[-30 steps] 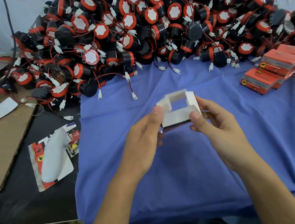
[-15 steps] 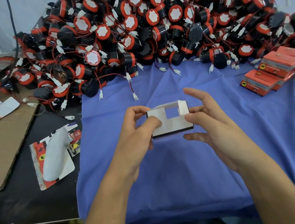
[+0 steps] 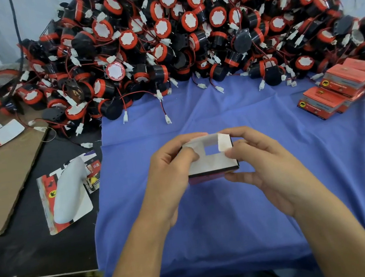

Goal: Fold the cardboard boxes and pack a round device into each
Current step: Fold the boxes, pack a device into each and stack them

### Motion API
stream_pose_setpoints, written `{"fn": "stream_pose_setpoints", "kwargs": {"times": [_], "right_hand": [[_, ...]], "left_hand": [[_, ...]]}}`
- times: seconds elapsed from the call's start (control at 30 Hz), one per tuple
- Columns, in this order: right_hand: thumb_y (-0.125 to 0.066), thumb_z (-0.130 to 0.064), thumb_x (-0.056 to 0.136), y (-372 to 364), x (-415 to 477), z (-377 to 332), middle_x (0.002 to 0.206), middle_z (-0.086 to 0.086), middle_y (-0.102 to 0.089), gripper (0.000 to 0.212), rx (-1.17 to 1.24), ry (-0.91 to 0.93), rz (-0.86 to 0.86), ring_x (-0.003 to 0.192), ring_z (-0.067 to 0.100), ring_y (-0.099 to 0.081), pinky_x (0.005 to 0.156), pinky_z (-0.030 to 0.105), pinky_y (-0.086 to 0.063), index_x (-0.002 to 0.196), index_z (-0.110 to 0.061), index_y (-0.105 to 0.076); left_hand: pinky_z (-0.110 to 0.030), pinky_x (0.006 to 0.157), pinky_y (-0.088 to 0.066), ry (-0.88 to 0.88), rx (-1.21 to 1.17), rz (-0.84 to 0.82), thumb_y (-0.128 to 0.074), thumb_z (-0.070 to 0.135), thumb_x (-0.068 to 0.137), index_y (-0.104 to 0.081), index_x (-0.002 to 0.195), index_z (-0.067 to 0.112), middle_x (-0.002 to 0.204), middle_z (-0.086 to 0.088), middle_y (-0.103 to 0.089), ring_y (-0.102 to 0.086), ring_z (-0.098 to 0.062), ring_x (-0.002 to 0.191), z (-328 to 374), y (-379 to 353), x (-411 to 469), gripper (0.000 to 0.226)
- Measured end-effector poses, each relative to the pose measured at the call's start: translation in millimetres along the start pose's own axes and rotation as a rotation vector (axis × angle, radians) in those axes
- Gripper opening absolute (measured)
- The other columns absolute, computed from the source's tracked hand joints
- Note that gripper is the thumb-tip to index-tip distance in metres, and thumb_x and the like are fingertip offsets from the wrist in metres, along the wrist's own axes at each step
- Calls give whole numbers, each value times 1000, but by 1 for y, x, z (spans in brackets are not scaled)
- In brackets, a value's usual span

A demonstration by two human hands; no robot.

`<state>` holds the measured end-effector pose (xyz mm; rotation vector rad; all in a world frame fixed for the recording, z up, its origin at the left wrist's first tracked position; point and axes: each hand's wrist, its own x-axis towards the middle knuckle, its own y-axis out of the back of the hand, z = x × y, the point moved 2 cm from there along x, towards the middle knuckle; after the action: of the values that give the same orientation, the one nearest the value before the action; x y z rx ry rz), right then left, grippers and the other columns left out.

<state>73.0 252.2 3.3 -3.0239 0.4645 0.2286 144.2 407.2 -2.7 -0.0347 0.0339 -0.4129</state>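
Left hand (image 3: 172, 170), right hand (image 3: 263, 169) both pinch half-folded cardboard box (image 3: 210, 161) between them, above blue-clothed surface (image 3: 213, 228). Box long axis 9-to-3, top flaps unclosed. Round devices (image 3: 185, 32) heaped at 12 o'clock, well apart; neither hand clearly nearer.

I see both bare forearms come in from the lower edge and angle toward each other. My left hand (image 3: 170, 173) curls round the left end of the box (image 3: 213, 163), thumb pressed on its top flap. My right hand (image 3: 268, 171) pinches the right end, thumb on top, fingers curled behind and beneath.
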Motion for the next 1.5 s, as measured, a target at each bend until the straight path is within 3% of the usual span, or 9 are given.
{"fn": "stream_pose_setpoints", "kwargs": {"times": [0.13,0.3,0.53,0.7,0.9,1.07,1.2,1.37,1.5], "right_hand": [[-68,-30,91,1,-3,-1,91,-2,-63,17,48,-29,-44,81,9,-62,83,32,-60,107,-31,-76],[-68,-22,93,-1,0,2,97,6,-60,16,8,-5,67,80,7,-66,78,30,-59,104,-32,-75],[-55,-11,101,-6,0,6,85,-10,-62,35,-99,81,73,75,4,-64,68,21,-57,104,-39,-75],[-48,-21,97,-1,-2,3,102,-12,-74,32,-34,24,-26,90,5,-66,81,33,-62,103,-32,-77],[-51,-39,90,0,-5,5,111,-5,-74,34,8,35,-69,98,9,-68,87,37,-63,110,-32,-76],[-62,-30,87,-3,-7,6,117,-3,-71,28,-20,89,-91,103,13,-69,83,32,-62,111,-34,-76],[-74,-10,90,-5,-6,11,124,8,-62,32,-170,181,63,108,25,-65,89,50,-61,108,-36,-74],[-76,-13,90,-5,-6,12,125,4,-61,33,-225,238,105,107,16,-64,87,43,-62,109,-40,-72],[-73,-14,90,-11,-6,13,118,-9,-56,37,-320,308,223,105,0,-61,79,28,-59,103,-48,-69]], "left_hand": [[-14,59,-45,-36,26,21,-59,21,101,-79,100,38,85,14,-70,-59,-7,75,2,-1,1,26],[-30,69,-55,-44,9,24,-61,23,101,-77,107,38,101,6,-77,-70,-24,94,-4,-7,-2,23],[-18,60,-53,-107,-40,-31,-64,11,99,-81,99,30,93,-2,-74,-63,-17,77,-5,-7,-2,25],[-10,51,-37,-91,-27,-154,-53,38,86,-82,102,29,58,18,-56,-47,-3,55,-2,4,-1,34],[-5,55,-44,-97,-54,-205,-60,19,87,-77,111,17,86,13,-73,-59,1,62,0,5,0,30],[-29,80,-59,-75,19,-126,-59,13,73,-76,109,29,108,8,-76,-70,-20,101,-9,7,1,43],[-56,87,-58,-120,124,-99,-64,16,74,-76,108,37,104,6,-75,-60,-44,96,-10,4,0,42],[-35,91,-60,-176,132,-74,-64,18,83,-69,116,41,116,19,-72,-69,-12,107,-15,4,-3,40],[-23,84,-58,-240,193,-23,-65,18,92,-67,118,43,117,20,-71,-69,-9,106,-21,0,-4,36]]}}
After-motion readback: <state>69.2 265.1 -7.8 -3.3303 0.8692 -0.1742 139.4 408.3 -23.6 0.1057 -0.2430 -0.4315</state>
